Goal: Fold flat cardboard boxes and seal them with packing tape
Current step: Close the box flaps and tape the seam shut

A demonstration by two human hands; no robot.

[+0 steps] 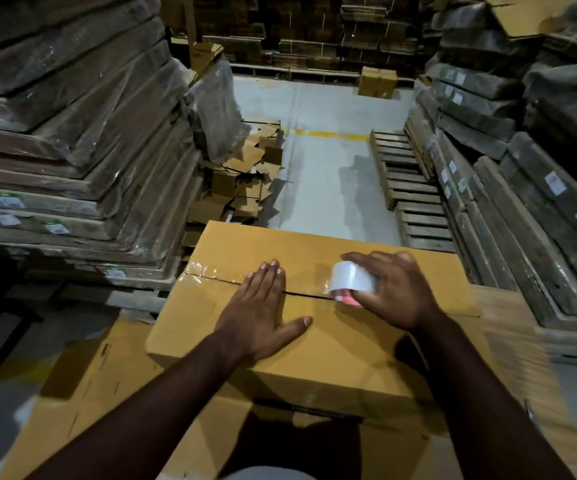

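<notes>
Hands on taped box

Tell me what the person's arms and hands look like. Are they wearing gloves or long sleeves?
No gloves and no long sleeves. Both forearms are bare all the way to the bottom of the picture, and the left hand and right hand are bare too. No watch, rings or bracelets show. The fingernails look short.
</notes>
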